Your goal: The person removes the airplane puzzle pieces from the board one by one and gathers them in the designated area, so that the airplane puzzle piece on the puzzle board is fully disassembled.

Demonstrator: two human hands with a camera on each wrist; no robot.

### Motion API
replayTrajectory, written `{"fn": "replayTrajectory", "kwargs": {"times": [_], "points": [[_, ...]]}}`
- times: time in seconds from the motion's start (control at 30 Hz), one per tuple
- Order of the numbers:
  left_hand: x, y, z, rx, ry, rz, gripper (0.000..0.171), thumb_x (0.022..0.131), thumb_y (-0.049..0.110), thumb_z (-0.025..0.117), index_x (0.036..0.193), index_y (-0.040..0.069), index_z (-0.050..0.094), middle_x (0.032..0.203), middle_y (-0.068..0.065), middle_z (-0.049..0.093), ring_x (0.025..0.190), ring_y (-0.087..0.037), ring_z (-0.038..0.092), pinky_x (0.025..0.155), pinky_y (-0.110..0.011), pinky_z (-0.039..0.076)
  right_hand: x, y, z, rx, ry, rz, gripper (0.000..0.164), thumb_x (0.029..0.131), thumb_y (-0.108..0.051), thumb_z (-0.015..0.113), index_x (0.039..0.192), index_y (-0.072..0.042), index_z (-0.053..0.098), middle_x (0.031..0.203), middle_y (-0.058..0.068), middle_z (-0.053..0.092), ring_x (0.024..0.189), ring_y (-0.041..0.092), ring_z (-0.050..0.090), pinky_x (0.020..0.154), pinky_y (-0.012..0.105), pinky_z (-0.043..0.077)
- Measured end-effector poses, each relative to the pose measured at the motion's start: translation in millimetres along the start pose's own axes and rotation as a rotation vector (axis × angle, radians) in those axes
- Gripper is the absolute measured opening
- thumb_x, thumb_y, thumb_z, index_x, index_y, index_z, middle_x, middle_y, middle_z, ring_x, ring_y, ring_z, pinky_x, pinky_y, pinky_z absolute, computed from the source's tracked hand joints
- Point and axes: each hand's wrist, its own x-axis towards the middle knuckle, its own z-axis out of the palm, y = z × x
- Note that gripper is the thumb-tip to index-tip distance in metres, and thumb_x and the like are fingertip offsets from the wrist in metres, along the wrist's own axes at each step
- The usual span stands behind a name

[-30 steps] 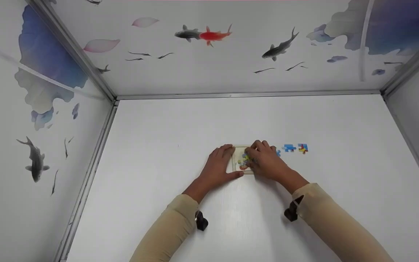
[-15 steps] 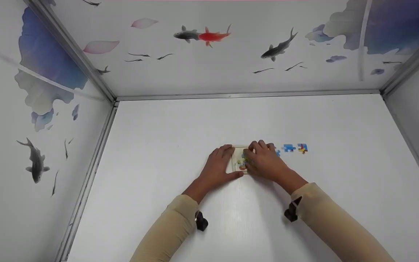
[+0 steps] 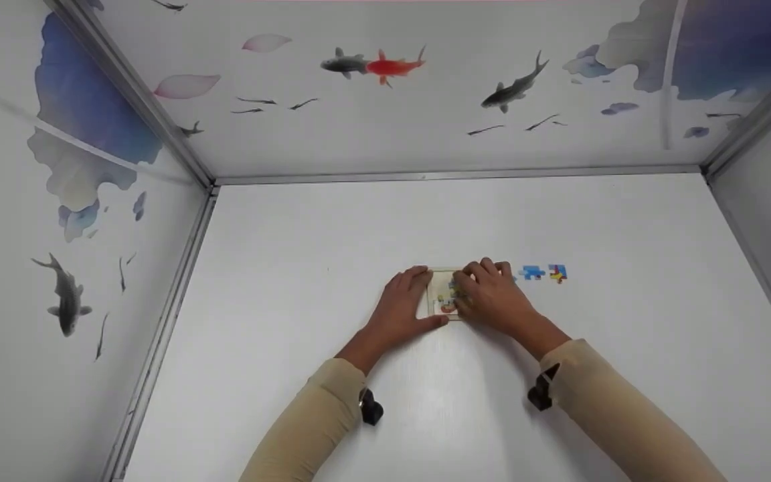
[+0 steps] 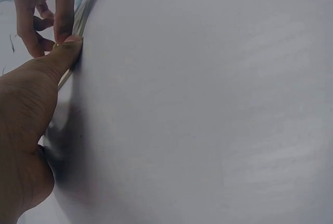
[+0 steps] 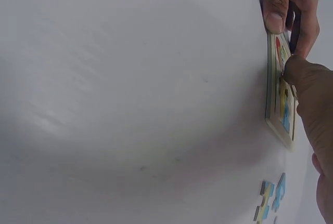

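Observation:
A small pale wooden puzzle tray [image 3: 437, 284] lies flat on the white table, with colourful jigsaw pieces [image 5: 284, 112] inside it. My left hand [image 3: 400, 304] grips the tray's left side, its thumb along the near edge and its fingertips at the far left corner. Over the tray's right part, my right hand [image 3: 496, 296] has its fingers curled down and pinches a puzzle piece [image 3: 454, 288], most of which the fingers hide. In the right wrist view, the right thumb reaches onto the pieces in the tray, and the left thumb presses its end.
To the right of the tray lie loose blue jigsaw pieces [image 3: 532, 272], one with red and yellow [image 3: 558, 272]; another is partly covered by the right hand. White panels with painted fish [image 3: 392, 65] enclose the table [image 3: 305, 234] at the back and sides.
My right hand shifts slightly left over the tray, then slightly back to the right, its fingers staying on the pieces. The left hand and tray hold still.

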Motion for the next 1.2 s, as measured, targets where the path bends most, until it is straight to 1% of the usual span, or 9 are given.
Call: {"fn": "replayTrajectory", "kwargs": {"times": [0.23, 0.43, 0.53, 0.63, 0.8, 0.97, 1.13, 1.2], "points": [[-0.2, -1.7, 0.8, -0.002, 0.001, 0.004, 0.095, 0.101, 0.061, 0.072, 0.172, 0.009, 0.037, 0.177, -0.011, 0.036, 0.163, -0.032, 0.037, 0.136, -0.053, 0.03, -4, 6, -1, 0.059, 0.033, 0.025, 0.035, 0.101, -0.032, 0.081, 0.129, -0.013, 0.072, 0.125, 0.01, 0.069, 0.112, 0.032, 0.058, 0.103, 0.06, 0.046], [0.6, -2.4, 1.7, 0.003, 0.006, 0.012, 0.096, 0.101, 0.062, 0.072, 0.172, 0.008, 0.037, 0.177, -0.011, 0.036, 0.163, -0.032, 0.038, 0.136, -0.054, 0.03, -10, 12, -4, 0.078, 0.017, 0.07, 0.041, 0.102, -0.036, 0.079, 0.135, -0.014, 0.072, 0.129, 0.011, 0.071, 0.116, 0.032, 0.058, 0.105, 0.06, 0.045], [0.2, -2.3, 1.5, -0.005, 0.01, 0.014, 0.095, 0.101, 0.062, 0.072, 0.172, 0.008, 0.038, 0.177, -0.011, 0.036, 0.163, -0.032, 0.038, 0.135, -0.055, 0.031, -15, 17, -5, 0.093, 0.039, 0.08, 0.043, 0.101, -0.035, 0.081, 0.137, -0.012, 0.072, 0.129, 0.012, 0.072, 0.116, 0.033, 0.058, 0.104, 0.06, 0.045], [-0.2, -1.2, 1.2, -0.019, 0.011, 0.011, 0.095, 0.1, 0.061, 0.072, 0.172, 0.009, 0.038, 0.176, -0.011, 0.037, 0.162, -0.032, 0.038, 0.135, -0.055, 0.031, -21, 23, -5, 0.118, 0.071, 0.084, 0.044, 0.1, -0.033, 0.083, 0.135, -0.01, 0.074, 0.127, 0.012, 0.073, 0.113, 0.033, 0.058, 0.101, 0.06, 0.045], [-0.5, -0.6, 2.1, -0.015, 0.001, -0.014, 0.095, 0.1, 0.062, 0.072, 0.173, 0.01, 0.037, 0.178, -0.008, 0.036, 0.164, -0.03, 0.036, 0.137, -0.052, 0.029, -35, 33, -7, 0.137, 0.1, 0.101, 0.042, 0.095, -0.029, 0.088, 0.13, -0.009, 0.077, 0.125, 0.012, 0.074, 0.111, 0.032, 0.058, 0.099, 0.06, 0.045], [-0.4, -0.7, 1.9, -0.022, -0.016, -0.029, 0.097, 0.1, 0.061, 0.073, 0.174, 0.011, 0.034, 0.179, -0.007, 0.033, 0.166, -0.028, 0.032, 0.138, -0.05, 0.026, -51, 47, -12, 0.143, 0.124, 0.119, 0.037, 0.092, -0.023, 0.091, 0.125, -0.011, 0.08, 0.123, 0.013, 0.072, 0.111, 0.034, 0.058, 0.098, 0.061, 0.045], [-0.9, -0.5, 0.9, -0.032, -0.013, -0.023, 0.097, 0.1, 0.061, 0.073, 0.174, 0.01, 0.034, 0.179, -0.008, 0.033, 0.166, -0.029, 0.032, 0.138, -0.051, 0.026, -65, 60, -16, 0.144, 0.128, 0.135, 0.03, 0.091, -0.022, 0.092, 0.119, -0.014, 0.084, 0.122, 0.013, 0.071, 0.11, 0.033, 0.057, 0.094, 0.059, 0.044], [-1.1, -0.5, 1.2, -0.037, -0.007, -0.017, 0.097, 0.1, 0.061, 0.073, 0.174, 0.01, 0.035, 0.179, -0.008, 0.033, 0.166, -0.03, 0.032, 0.138, -0.052, 0.026, -70, 65, -18, 0.138, 0.131, 0.14, 0.028, 0.091, -0.022, 0.092, 0.117, -0.014, 0.085, 0.122, 0.013, 0.071, 0.111, 0.034, 0.058, 0.094, 0.06, 0.044]]}}
